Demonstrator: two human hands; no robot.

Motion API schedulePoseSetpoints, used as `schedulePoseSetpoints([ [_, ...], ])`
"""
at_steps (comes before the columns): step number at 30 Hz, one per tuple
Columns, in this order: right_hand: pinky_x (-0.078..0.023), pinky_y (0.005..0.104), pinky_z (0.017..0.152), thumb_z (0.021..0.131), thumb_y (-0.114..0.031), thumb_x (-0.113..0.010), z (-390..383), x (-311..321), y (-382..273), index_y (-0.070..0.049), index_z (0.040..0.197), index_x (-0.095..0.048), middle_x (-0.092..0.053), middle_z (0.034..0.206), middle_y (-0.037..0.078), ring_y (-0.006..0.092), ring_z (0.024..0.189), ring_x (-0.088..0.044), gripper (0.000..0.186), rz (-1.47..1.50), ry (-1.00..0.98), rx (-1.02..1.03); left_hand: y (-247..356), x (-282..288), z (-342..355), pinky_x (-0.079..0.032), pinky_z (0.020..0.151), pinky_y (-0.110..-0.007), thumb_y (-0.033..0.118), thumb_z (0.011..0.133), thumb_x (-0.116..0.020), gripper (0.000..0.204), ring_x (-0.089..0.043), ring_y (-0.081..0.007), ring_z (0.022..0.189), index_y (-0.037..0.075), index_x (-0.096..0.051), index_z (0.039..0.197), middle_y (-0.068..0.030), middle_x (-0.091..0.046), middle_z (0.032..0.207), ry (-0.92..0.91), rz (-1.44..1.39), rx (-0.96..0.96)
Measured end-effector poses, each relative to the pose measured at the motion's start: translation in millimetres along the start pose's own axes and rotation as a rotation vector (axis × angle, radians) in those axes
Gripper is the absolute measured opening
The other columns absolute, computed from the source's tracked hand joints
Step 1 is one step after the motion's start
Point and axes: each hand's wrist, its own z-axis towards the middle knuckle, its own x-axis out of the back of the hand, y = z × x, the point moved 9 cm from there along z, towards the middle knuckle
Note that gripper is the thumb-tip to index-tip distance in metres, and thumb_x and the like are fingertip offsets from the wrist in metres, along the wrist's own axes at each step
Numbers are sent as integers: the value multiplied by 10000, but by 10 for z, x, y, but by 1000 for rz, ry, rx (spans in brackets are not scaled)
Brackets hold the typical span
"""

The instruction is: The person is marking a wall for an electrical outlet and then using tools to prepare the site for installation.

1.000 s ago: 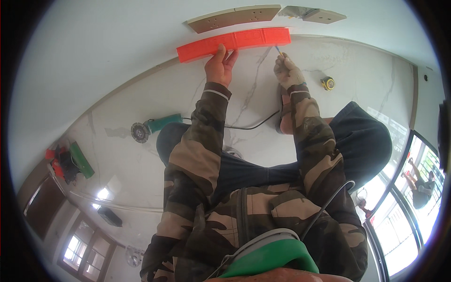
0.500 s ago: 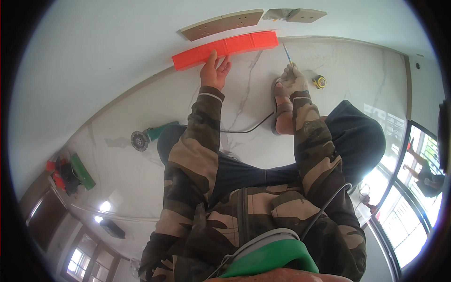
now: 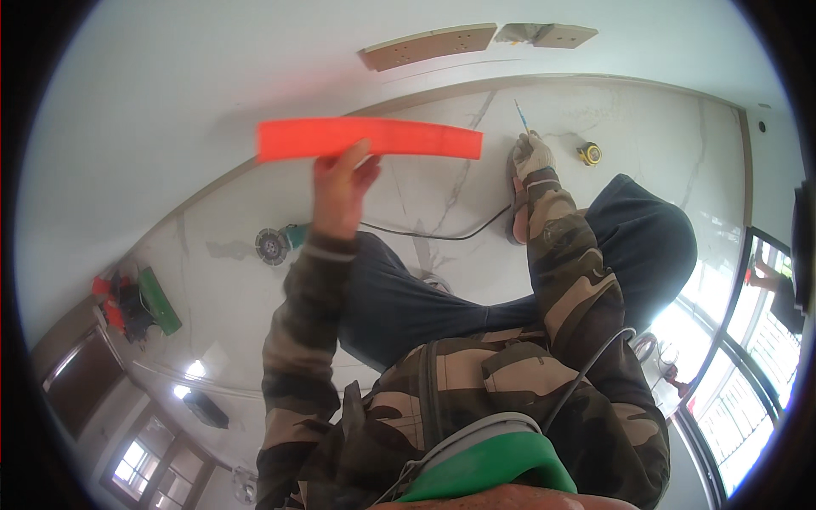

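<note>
My bare left hand [image 3: 338, 189] grips a long red plastic bar [image 3: 374, 138] by its lower edge, thumb in front. The bar is lifted off the wall, roughly level, and slightly blurred. Near my foot, my right hand [image 3: 534, 153], in a pale work glove, pinches a slim pencil [image 3: 521, 115] with its tip pointing up toward the wall. To the right of that hand lies a yellow and black tape measure [image 3: 589, 154] on the floor.
Wide beige socket panels [image 3: 433, 47] are set in the wall ahead, beside a gap in the plaster. An angle grinder [image 3: 274, 246] with a toothed disc lies left of my knee, a black cable [image 3: 425, 235] crossing the floor. Red and green items [image 3: 140, 302] stand far left.
My left hand has pulled the red bar away from below the socket panels, to the left and toward me. The right hand still holds the pencil in nearly the same place.
</note>
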Motion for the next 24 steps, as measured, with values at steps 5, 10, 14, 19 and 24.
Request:
schedulePoseSetpoints([
  [5,-474,288,537,933,-113,-528,-98,-60,126,-76,1216,-529,-637,910,92,197,703,-608,285,-290,-85,-113,887,792,-922,-451,983,-387,176,915,-608,387,-554,-223,1129,76,-495,1271,-91,-563,1245,80,48,-514],
  [10,-520,285,549,936,-125,-537,-198,-162,49,-77,1210,-549,-641,908,97,189,698,-609,278,-596,-146,-179,664,2567,-1793,-423,1020,-478,229,875,-645,494,-512,-275,1169,53,-468,1301,-133,-512,1287,555,-342,-623],
  [14,-508,261,531,930,-122,-554,-327,-393,25,-52,1213,-548,-639,922,88,162,707,-605,291,-795,-215,-192,-32,3783,-2536,-390,1045,-520,308,848,-654,534,-491,-317,1191,39,-481,1276,-144,-512,1287,772,-626,-589],
  [19,-523,254,579,925,-119,-564,-748,-873,326,-2,1249,-534,-651,947,91,160,736,-622,346,-970,-491,-318,-931,4535,-3243,-388,1034,-564,539,838,-573,630,-481,-354,1199,78,-497,1260,-120,-522,1272,925,-588,-740],
  [24,-523,256,668,916,-115,-585,-1292,-1173,709,21,1249,-544,-647,986,104,157,765,-622,361,-1340,-683,-425,-1957,4970,-3231,-449,979,-489,447,914,-529,481,-543,-285,1114,91,-528,1237,-82,-552,1232,830,-666,-567],
])
